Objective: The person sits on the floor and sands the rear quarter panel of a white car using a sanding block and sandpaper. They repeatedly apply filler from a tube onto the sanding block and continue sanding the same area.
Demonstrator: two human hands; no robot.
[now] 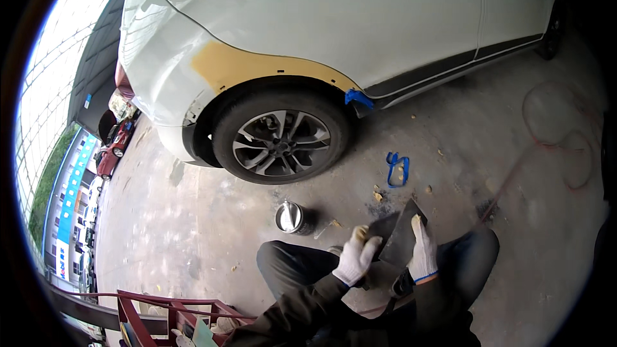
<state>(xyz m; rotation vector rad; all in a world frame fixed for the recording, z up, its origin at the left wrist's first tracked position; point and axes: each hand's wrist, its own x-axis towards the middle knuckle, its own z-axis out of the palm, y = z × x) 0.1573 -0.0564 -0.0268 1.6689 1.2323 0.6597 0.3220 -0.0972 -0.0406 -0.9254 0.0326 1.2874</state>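
Observation:
My left hand point(353, 258) and my right hand point(423, 254), both in white gloves, are raised over my bent legs. My left hand is closed on a dark flat plate point(382, 225). My right hand grips a second dark flat plate point(403, 238), tilted over the first; whether the two touch I cannot tell. Left of my hands, an open metal can point(289, 217) stands on the floor. Ahead is a white car point(418, 13) with a tan patch point(218, 64) over its wheel point(281, 142). Blue tape point(357, 99) hangs at the arch's right end.
A loop of blue tape point(398, 180) lies on the concrete floor point(180, 218) among scraps. A red hose point(501, 191) coils at the right. A maroon metal rack point(144, 305) holding items is at the lower left. A red car point(117, 148) and other cars stand outside, far left.

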